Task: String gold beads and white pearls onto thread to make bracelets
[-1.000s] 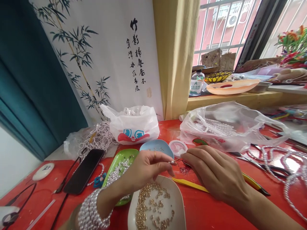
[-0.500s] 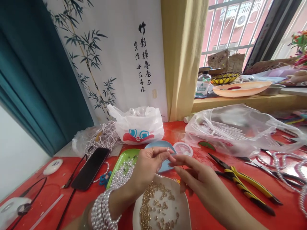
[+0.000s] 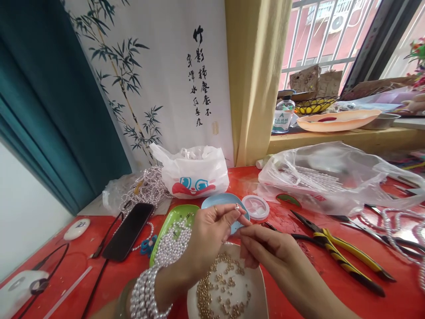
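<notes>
My left hand [image 3: 207, 230] is closed in a pinch, with a small shiny whitish bead [image 3: 237, 207] at its fingertips. Strands of pearly beads [image 3: 145, 290] wrap my left wrist. Close to the left fingertips, my right hand [image 3: 270, 246] pinches thumb and fingers together; whatever is between them is too small to make out. Below both hands sits a white tray [image 3: 244, 305] with loose gold beads [image 3: 204, 292]. A green tray [image 3: 162, 237] of pearly beads [image 3: 174, 241] lies beside my left hand. Behind the fingers is a blue plate [image 3: 219, 200], partly covered.
Yellow-black pliers [image 3: 335, 252] and scissors [image 3: 368, 232] lie right on the red table. A clear round lid [image 3: 255, 207] is behind my hands. Plastic bags [image 3: 199, 173] stand at the back. A phone [image 3: 129, 232], cables and bead strands [image 3: 146, 190] are left.
My right fingers have come together into a pinch, drawing slightly down from the left fingertips. The left hand keeps its pinch. The whole view has shifted slightly.
</notes>
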The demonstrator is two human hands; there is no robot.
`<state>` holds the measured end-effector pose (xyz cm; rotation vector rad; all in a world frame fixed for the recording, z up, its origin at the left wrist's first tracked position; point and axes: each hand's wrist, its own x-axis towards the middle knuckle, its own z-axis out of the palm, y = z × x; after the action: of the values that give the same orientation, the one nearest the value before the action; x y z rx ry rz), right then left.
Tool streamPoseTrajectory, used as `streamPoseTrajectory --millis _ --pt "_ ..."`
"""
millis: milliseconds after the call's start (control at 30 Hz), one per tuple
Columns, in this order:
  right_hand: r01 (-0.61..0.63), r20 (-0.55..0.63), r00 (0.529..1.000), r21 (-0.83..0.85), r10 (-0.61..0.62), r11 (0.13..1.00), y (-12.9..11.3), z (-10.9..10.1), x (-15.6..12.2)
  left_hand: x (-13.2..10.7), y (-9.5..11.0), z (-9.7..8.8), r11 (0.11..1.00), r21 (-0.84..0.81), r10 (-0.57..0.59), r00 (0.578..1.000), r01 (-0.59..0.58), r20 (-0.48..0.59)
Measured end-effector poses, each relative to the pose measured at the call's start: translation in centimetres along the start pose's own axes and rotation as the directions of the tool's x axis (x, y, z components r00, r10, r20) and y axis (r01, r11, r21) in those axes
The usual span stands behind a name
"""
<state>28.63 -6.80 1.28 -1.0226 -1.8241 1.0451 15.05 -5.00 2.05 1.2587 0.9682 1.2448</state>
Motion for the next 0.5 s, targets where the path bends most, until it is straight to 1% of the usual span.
streamPoseTrajectory --millis 33,67,100,133,167,200,233,267,300,367,400,433,467,500 --pt "0.113 -0.026 0.993 -0.128 -0.117 0.985 0.1 0.0 -0.1 -0.2 0.1 0.1 1.0 -0.012 0.0 1.0 0.001 0.005" --pt "0.244 -0.044 0.963 -0.269 -0.265 0.932 0.4 0.0 -0.3 -0.3 0.2 0.1 1.0 -0.022 -0.001 1.0 0.001 0.011" --pt "0.371 -0.043 0.904 -0.413 -0.425 0.831 0.6 0.1 -0.4 -0.4 0.2 0.2 1.0 -0.025 -0.001 1.0 0.001 0.018" --pt "0.47 -0.02 0.822 -0.542 -0.57 0.697 1.0 0.1 -0.5 -0.5 0.3 0.2 1.0 -0.027 -0.003 1.0 0.003 0.022" --pt "0.526 0.021 0.742 -0.639 -0.671 0.561 1.3 0.1 -0.5 -0.5 0.3 0.2 0.999 -0.03 -0.011 1.0 0.012 0.026" --pt "0.547 0.068 0.689 -0.701 -0.721 0.457 1.6 0.1 -0.5 -0.4 0.3 0.2 0.999 -0.034 -0.027 0.999 0.028 0.033" --pt "0.548 0.105 0.68 -0.731 -0.725 0.407 1.8 0.0 -0.4 -0.4 0.3 0.1 0.998 -0.043 -0.052 0.998 0.054 0.045" --pt "0.54 0.135 0.713 -0.732 -0.688 0.416 1.8 -0.3 -0.3 -0.2 0.3 0.1 0.994 -0.06 -0.084 0.995 0.088 0.06" --pt "0.515 0.154 0.775 -0.716 -0.613 0.471 1.7 -0.7 -0.2 -0.1 0.4 0.0 0.989 -0.079 -0.117 0.99 0.124 0.079" --pt "0.39 0.142 0.905 -0.654 -0.402 0.648 1.2 -1.7 0.2 0.1 0.6 -0.2 0.976 -0.115 -0.168 0.978 0.183 0.124" --pt "0.281 0.094 0.954 -0.614 -0.285 0.738 0.8 -2.3 0.5 0.1 0.8 -0.3 0.971 -0.128 -0.184 0.972 0.204 0.148" --pt "0.172 0.019 0.981 -0.533 -0.191 0.828 0.5 -2.9 0.7 0.1 1.0 -0.3 0.966 -0.137 -0.196 0.965 0.22 0.173" --pt "0.073 -0.051 0.994 -0.391 -0.1 0.917 0.1 -3.4 0.9 0.1 1.1 -0.4 0.961 -0.143 -0.207 0.958 0.237 0.198" --pt "-0.015 -0.069 0.998 -0.214 0.0 0.977 -0.2 -3.8 1.0 0.0 1.2 -0.4 0.954 -0.151 -0.222 0.95 0.258 0.221"
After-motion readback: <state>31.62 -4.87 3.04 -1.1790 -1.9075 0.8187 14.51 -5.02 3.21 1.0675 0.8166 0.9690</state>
